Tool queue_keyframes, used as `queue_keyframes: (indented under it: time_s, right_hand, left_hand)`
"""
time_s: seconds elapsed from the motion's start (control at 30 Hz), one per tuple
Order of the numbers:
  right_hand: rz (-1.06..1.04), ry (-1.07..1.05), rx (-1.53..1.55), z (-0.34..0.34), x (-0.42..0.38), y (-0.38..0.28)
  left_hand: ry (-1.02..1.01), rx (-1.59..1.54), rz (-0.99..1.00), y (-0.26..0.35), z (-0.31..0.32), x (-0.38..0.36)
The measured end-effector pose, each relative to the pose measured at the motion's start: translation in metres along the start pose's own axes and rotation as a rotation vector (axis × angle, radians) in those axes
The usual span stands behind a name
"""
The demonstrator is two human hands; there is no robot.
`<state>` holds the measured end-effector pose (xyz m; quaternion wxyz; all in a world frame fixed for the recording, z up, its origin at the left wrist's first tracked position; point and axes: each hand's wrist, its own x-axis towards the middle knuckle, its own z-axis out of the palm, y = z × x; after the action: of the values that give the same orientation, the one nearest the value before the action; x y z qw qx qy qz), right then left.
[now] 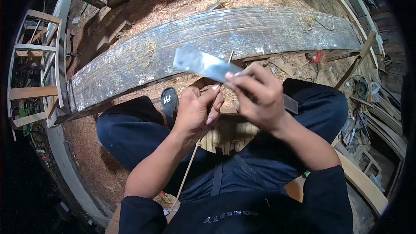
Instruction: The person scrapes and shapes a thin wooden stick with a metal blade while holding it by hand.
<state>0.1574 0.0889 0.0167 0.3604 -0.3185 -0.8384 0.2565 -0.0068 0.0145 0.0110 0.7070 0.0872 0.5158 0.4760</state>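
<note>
My left hand (196, 109) is closed around a thin wooden stick (189, 167), which runs from near my chest up past my fingers at a slant. In my right hand (262, 96) is a broad, shiny flat metal blade (197, 63). Its wide end points left over the plank, and a grey end shows behind my right wrist. The blade crosses the stick just above my left fingertips, with the stick's tip showing beyond it. Both hands are close together above my lap.
A long weathered plank (173, 45) lies across in front of me. Wood shavings (173, 2) cover the ground. A wooden frame (34, 47) stands at left, and curved wood strips (385, 123) are stacked at right. A sandalled foot (169, 102) shows below the plank.
</note>
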Motion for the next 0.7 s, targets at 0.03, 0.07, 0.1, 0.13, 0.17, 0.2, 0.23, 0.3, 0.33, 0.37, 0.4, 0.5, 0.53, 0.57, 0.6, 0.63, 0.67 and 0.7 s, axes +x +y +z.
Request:
queue_keyframes:
  time_s: [0.03, 0.07, 0.1, 0.13, 0.17, 0.2, 0.23, 0.3, 0.33, 0.37, 0.4, 0.5, 0.53, 0.57, 0.6, 0.63, 0.67, 0.7]
  right_hand:
    - [-0.064, -0.025, -0.007, -0.002, -0.001, -0.007]
    - [-0.067, -0.034, 0.018, -0.001, -0.002, -0.009]
    - [-0.067, -0.044, 0.047, 0.000, -0.003, -0.009]
    - [-0.017, -0.025, 0.010, 0.000, -0.003, -0.002]
    - [0.035, -0.005, -0.027, -0.001, 0.000, 0.007]
    - [0.048, 0.045, -0.032, -0.002, 0.005, 0.012]
    - [0.045, 0.047, -0.039, -0.002, 0.005, 0.010]
    - [0.016, 0.012, 0.033, 0.000, 0.000, 0.004]
    - [-0.013, -0.019, 0.016, 0.000, -0.004, -0.001]
    - [-0.020, -0.022, 0.035, -0.001, -0.004, -0.006]
    - [0.016, -0.012, 0.025, -0.001, -0.004, -0.003]
    - [0.044, 0.041, -0.015, -0.001, 0.002, 0.005]
    - [0.008, 0.012, -0.013, -0.001, 0.000, 0.000]
    - [-0.029, -0.020, -0.009, -0.001, -0.003, -0.005]
    - [-0.077, -0.051, 0.038, 0.000, -0.005, -0.007]
    - [-0.082, -0.054, 0.045, -0.001, -0.003, -0.005]
    - [-0.024, -0.048, 0.051, -0.003, -0.002, -0.001]
    - [0.037, -0.041, 0.053, -0.003, -0.001, 0.002]
  left_hand:
    - [-0.005, -0.001, 0.002, 0.001, 0.003, -0.001]
    - [0.021, 0.003, 0.031, 0.003, 0.007, -0.003]
    - [0.051, 0.008, 0.058, 0.005, 0.010, -0.005]
    - [0.012, -0.052, 0.059, 0.006, 0.011, -0.005]
    - [-0.040, -0.047, 0.041, 0.004, 0.006, -0.002]
    - [-0.036, -0.067, 0.042, 0.006, 0.007, -0.004]
    - [-0.038, -0.089, 0.047, 0.008, 0.010, -0.006]
    - [-0.059, -0.110, 0.033, 0.005, 0.004, -0.006]
    - [-0.066, -0.128, 0.015, 0.004, 0.001, -0.006]
    - [-0.063, -0.129, 0.016, 0.004, 0.000, -0.004]
    - [-0.062, -0.112, 0.006, 0.004, -0.001, -0.002]
    - [-0.065, -0.106, 0.038, 0.002, 0.001, -0.003]
    - [-0.046, -0.092, 0.046, 0.003, 0.003, -0.005]
    - [-0.025, -0.081, 0.055, 0.004, 0.005, -0.006]
    - [0.003, -0.061, 0.028, 0.003, 0.002, -0.004]
    - [0.011, -0.064, 0.033, 0.003, 0.002, -0.004]
    - [-0.010, -0.044, 0.046, 0.004, 0.003, -0.004]
    - [-0.035, -0.023, 0.056, 0.005, 0.005, -0.005]
